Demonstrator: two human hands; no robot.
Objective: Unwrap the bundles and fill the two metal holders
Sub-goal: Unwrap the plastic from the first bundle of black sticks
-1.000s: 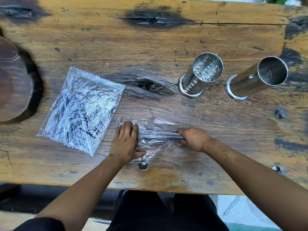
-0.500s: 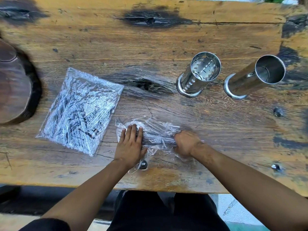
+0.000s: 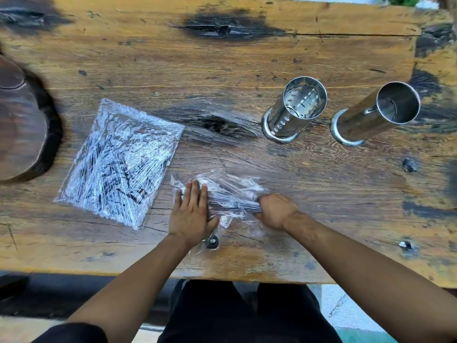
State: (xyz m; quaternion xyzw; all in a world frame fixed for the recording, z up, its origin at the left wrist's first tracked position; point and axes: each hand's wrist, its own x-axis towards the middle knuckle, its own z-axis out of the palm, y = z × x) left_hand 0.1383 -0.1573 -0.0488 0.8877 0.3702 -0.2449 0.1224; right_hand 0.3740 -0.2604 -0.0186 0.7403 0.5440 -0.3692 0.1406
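Small bundle (image 3: 230,201) of thin dark rods in loosened clear wrap lies near the counter's (image 3: 247,70) front edge, stretched between both hands. Left hand (image 3: 191,211) lies flat on its left end, fingers straight and close together, pressing the wrap down. Right hand (image 3: 275,210) is curled round the rods at the right end. Larger wrapped bundle (image 3: 118,162) lies just left of the left hand, untouched. Two metal holders stand upright, well apart from the hands, far right: perforated holder (image 3: 294,110), plain holder (image 3: 376,113).
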